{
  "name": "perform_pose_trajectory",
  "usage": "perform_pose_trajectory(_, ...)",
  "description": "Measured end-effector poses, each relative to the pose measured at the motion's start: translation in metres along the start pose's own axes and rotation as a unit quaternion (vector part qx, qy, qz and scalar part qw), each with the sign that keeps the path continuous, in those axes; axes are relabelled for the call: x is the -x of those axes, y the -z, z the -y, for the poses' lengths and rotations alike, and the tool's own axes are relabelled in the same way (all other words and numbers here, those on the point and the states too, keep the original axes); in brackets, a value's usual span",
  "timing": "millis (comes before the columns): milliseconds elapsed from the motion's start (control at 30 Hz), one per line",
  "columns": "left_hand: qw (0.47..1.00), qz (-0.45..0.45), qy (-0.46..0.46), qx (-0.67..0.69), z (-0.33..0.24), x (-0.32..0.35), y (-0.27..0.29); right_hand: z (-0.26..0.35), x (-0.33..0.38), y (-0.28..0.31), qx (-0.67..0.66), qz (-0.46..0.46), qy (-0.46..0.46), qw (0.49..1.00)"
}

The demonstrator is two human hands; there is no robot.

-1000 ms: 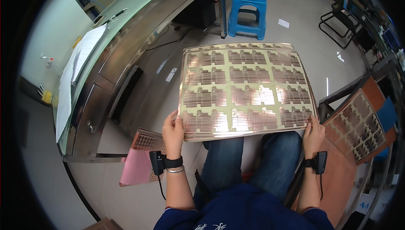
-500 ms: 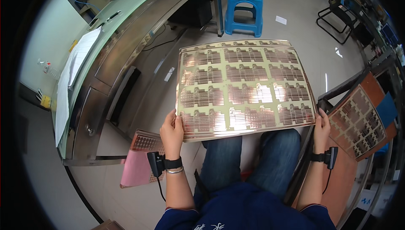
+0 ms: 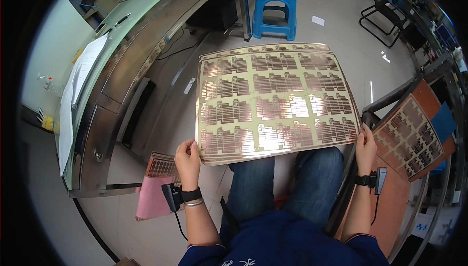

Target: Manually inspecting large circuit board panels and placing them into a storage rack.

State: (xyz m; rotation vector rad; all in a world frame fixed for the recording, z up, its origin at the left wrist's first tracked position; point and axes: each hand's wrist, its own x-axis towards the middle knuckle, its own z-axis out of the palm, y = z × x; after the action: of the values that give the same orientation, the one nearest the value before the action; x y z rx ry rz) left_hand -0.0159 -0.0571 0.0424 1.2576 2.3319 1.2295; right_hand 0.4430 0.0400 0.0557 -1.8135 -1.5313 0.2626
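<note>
A large copper-patterned circuit board panel (image 3: 278,90) is held up above my knees, its rows of copper blocks shining on a pale yellow-green base. My left hand (image 3: 188,157) grips its near left corner, with the thumb along the edge. At the near right corner my right hand (image 3: 365,148) pinches the panel's edge. Parts of the fingers on both hands are hidden behind the board. Another patterned panel (image 3: 412,139) leans on a brown board at my right, close to my right hand.
A metal desk with drawers (image 3: 117,76) runs along the left, with white papers (image 3: 83,90) on top. Ahead stands a blue plastic stool (image 3: 275,10). Low at the left lie a pink sheet (image 3: 155,198) and a dotted copper panel (image 3: 163,166). A black chair (image 3: 385,12) is at far right.
The whole scene has shifted slightly left in view. My hands keep their hold on the panel, and its left side sits a little lower against my knees.
</note>
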Motion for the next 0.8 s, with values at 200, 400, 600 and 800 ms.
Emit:
perform_pose_trajectory(200,0.998,0.029,0.045,-0.024,0.003,-0.002,0.002,-0.002,-0.001,-0.003,-0.006,-0.014,-0.006,1.000)
perform_pose_trajectory(400,0.994,0.022,-0.009,-0.106,-0.015,-0.002,0.007,0.001,-0.005,-0.002,-0.002,-0.007,-0.054,0.999)
perform_pose_trajectory(600,0.962,-0.037,-0.064,-0.261,-0.048,0.003,0.006,-0.004,-0.004,-0.008,0.025,-0.020,-0.026,0.999)
perform_pose_trajectory(800,0.988,-0.039,0.024,0.150,-0.047,0.002,0.017,-0.051,-0.020,-0.007,-0.180,0.024,-0.088,0.979)
